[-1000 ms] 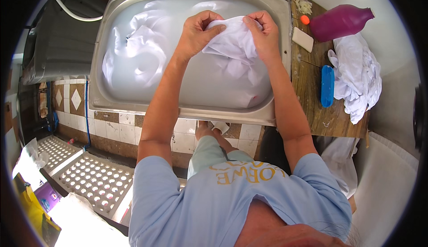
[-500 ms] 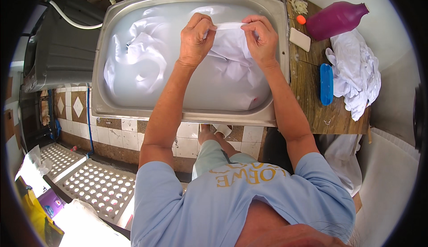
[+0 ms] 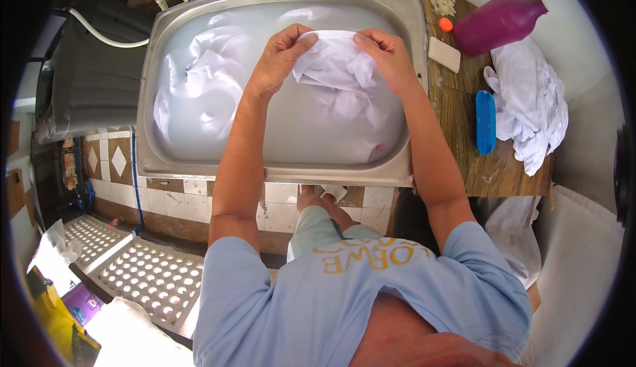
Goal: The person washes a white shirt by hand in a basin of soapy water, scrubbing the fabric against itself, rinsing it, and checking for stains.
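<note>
Head view
Left hand [image 3: 278,59]: it is pinching the left end of the cloth's top edge, fingers closed on the fabric, over the far part of the sink.
Right hand [image 3: 387,55]: it is gripping the right end of the same edge, fingers closed on it.
Cloth [image 3: 334,69]: white, wet, it is hanging between both hands and reaching down into the milky water.
Sink [image 3: 278,168]: metal; another white cloth [image 3: 199,82] is lying in the water at the left.
Bench [image 3: 464,148]: wooden, right of the sink; it is carrying a purple bottle [image 3: 497,22], a soap bar [image 3: 444,54], a blue brush [image 3: 485,122] and a white pile [image 3: 530,102].
</note>
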Motion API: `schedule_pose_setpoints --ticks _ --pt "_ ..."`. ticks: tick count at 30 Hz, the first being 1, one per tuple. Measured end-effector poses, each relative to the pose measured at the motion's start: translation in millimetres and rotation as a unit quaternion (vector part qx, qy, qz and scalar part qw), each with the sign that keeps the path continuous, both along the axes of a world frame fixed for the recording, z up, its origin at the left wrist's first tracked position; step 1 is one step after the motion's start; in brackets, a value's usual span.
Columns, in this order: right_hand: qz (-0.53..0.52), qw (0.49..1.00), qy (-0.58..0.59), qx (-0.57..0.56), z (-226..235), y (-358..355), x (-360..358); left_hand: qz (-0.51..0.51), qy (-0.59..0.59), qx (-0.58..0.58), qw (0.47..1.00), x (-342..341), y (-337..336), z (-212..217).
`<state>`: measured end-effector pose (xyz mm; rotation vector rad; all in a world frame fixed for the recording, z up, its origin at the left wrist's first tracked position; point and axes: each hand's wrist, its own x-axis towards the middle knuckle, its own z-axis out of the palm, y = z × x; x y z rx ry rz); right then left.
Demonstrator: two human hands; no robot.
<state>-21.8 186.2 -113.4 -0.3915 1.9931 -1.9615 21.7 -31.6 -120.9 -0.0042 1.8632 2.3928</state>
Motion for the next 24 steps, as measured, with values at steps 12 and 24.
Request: schedule_pose_setpoints --ticks 12,24 --pt "-0.229 0.96 0.122 -0.108 27 79 83 -0.164 0.151 -0.041 0.974 -28 98 56" --pt "-0.361 0.83 0.285 0.314 -7 133 117 -0.346 0.328 -0.429 0.767 -77 207 29"
